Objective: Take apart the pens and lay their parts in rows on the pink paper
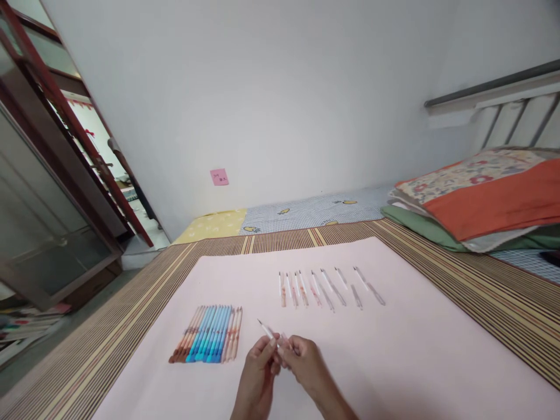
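Observation:
My left hand [257, 368] pinches a slim white pen part [266, 329] whose dark pointed tip aims up and to the left. Against its lower end, my right hand [308, 363] grips a clear, pinkish pen barrel [286, 341], mostly hidden by the fingers. Whether the two parts are joined I cannot tell. To the left lies a tight row of finished-looking pens [212, 332] in brown, blue, turquoise and pale pink. Beyond my hands is a looser row of white, dark-tipped pen parts [324, 277] with clear or pinkish barrels [356, 296] beside or below them.
A pale pink sheet [415, 350] covers the middle of a striped mat [144, 303]. Folded bedding [494, 192] is piled at the right. Behind stands a white wall with a pink note [219, 177]; a glass-paned door [48, 192] is at the left.

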A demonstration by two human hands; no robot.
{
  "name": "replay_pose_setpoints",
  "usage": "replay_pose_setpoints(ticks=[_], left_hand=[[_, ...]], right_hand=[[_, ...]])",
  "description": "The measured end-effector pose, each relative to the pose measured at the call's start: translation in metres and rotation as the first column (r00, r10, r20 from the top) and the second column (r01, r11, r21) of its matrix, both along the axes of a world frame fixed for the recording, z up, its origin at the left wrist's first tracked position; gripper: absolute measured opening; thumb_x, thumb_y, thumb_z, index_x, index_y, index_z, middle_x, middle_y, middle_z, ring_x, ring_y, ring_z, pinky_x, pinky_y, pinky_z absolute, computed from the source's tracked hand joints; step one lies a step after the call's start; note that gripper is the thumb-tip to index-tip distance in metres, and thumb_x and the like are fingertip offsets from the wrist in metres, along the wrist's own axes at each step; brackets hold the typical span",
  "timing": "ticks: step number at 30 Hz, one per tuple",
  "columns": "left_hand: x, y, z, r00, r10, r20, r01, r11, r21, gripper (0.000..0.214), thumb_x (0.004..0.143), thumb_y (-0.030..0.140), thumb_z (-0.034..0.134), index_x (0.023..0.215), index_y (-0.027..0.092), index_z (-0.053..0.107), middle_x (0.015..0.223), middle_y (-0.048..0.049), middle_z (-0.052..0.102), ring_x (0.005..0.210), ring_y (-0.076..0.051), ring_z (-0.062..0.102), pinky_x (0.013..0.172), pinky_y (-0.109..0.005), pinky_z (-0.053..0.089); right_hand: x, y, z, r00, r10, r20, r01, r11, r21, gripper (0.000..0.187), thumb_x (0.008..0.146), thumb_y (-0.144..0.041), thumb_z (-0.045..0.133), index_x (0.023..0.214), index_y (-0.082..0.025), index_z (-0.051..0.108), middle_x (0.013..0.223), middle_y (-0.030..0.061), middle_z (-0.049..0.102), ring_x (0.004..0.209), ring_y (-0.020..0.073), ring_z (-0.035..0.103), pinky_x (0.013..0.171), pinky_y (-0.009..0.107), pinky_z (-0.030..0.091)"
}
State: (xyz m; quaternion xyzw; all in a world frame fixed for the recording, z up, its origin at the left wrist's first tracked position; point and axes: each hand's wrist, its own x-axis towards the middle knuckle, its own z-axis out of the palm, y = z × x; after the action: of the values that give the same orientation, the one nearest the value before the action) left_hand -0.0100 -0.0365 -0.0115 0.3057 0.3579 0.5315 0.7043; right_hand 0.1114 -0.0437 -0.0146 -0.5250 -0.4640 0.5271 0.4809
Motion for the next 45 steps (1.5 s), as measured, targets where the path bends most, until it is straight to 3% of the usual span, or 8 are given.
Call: replay_pose_setpoints(ticks=[10, 15, 21, 25, 32, 40, 45], left_hand=[[-0.002, -0.01, 0.003, 1.0, 0.006, 0.022, -0.006, 1.0, 0.022, 0.024, 0.078, 0.034, 0.077, 0.089, 0.013, 0.073, 0.065, -0.0023, 0.061, 0.06, -0.011, 0.048, 0.06, -0.025, 0.037], [-0.002, -0.011, 0.003, 1.0, 0.004, -0.005, -0.003, 0.999, 0.035, 0.021, 0.079, 0.032, 0.077, 0.085, 0.013, 0.072, 0.067, -0.002, 0.06, 0.06, -0.011, 0.046, 0.06, -0.025, 0.037], [-0.003, -0.011, -0.003, 0.997, -0.052, -0.051, 0.058, 0.993, 0.107, 0.019, 0.082, 0.031, 0.073, 0.076, 0.013, 0.07, 0.067, -0.0011, 0.057, 0.061, -0.011, 0.043, 0.061, -0.025, 0.037], [-0.003, -0.008, -0.006, 0.997, -0.045, -0.057, 0.047, 0.998, 0.042, 0.019, 0.077, 0.032, 0.078, 0.074, 0.015, 0.069, 0.064, 0.0008, 0.055, 0.059, -0.01, 0.041, 0.059, -0.024, 0.036], [0.015, 0.009, -0.026, 0.996, -0.018, -0.091, 0.019, 1.0, 0.017, 0.028, 0.069, 0.037, 0.084, 0.077, 0.013, 0.072, 0.067, -0.0015, 0.059, 0.058, -0.009, 0.043, 0.055, -0.022, 0.034], [0.014, 0.008, -0.021, 0.993, -0.022, -0.117, 0.025, 0.999, 0.024, 0.031, 0.069, 0.041, 0.084, 0.076, 0.012, 0.073, 0.066, -0.0022, 0.062, 0.055, -0.008, 0.043, 0.052, -0.021, 0.032], [0.01, 0.006, -0.025, 0.992, -0.042, -0.12, 0.041, 0.999, -0.016, 0.03, 0.067, 0.039, 0.085, 0.072, 0.012, 0.072, 0.061, -0.0019, 0.061, 0.052, -0.008, 0.043, 0.05, -0.022, 0.032]], right_hand=[[0.001, -0.002, 0.002, 1.0, 0.014, 0.021, -0.015, 0.999, 0.046, 0.041, 0.075, -0.058, 0.06, 0.061, -0.021, 0.05, 0.055, -0.0019, 0.056, 0.05, 0.0112, 0.046, 0.051, 0.023, 0.035], [0.004, -0.005, 0.002, 0.996, -0.004, 0.087, -0.004, 0.995, 0.095, 0.032, 0.076, -0.043, 0.061, 0.058, -0.02, 0.047, 0.055, -0.0032, 0.053, 0.057, 0.012, 0.048, 0.056, 0.023, 0.036], [0.006, -0.014, 0.017, 0.998, 0.036, 0.049, -0.042, 0.992, 0.121, 0.028, 0.078, -0.038, 0.059, 0.058, -0.019, 0.052, 0.056, -0.0004, 0.062, 0.061, 0.0154, 0.057, 0.06, 0.024, 0.04], [0.006, -0.016, 0.024, 0.996, 0.011, 0.088, -0.02, 0.995, 0.1, 0.03, 0.079, -0.039, 0.06, 0.057, -0.02, 0.052, 0.057, 0.0011, 0.066, 0.061, 0.0163, 0.061, 0.06, 0.025, 0.042], [0.02, -0.002, 0.005, 0.998, 0.04, 0.051, -0.046, 0.993, 0.113, 0.023, 0.079, -0.032, 0.057, 0.059, -0.02, 0.054, 0.062, 0.0027, 0.072, 0.063, 0.0175, 0.067, 0.061, 0.025, 0.046], [0.018, -0.003, 0.009, 0.999, 0.017, 0.036, -0.021, 0.994, 0.11, 0.014, 0.075, -0.021, 0.055, 0.061, -0.021, 0.053, 0.059, 0.0002, 0.069, 0.059, 0.0168, 0.065, 0.058, 0.025, 0.044], [0.016, -0.006, 0.01, 0.999, 0.044, 0.019, -0.045, 0.997, 0.066, 0.019, 0.075, -0.022, 0.056, 0.058, -0.022, 0.047, 0.055, -0.002, 0.066, 0.056, 0.0155, 0.064, 0.056, 0.024, 0.044]])
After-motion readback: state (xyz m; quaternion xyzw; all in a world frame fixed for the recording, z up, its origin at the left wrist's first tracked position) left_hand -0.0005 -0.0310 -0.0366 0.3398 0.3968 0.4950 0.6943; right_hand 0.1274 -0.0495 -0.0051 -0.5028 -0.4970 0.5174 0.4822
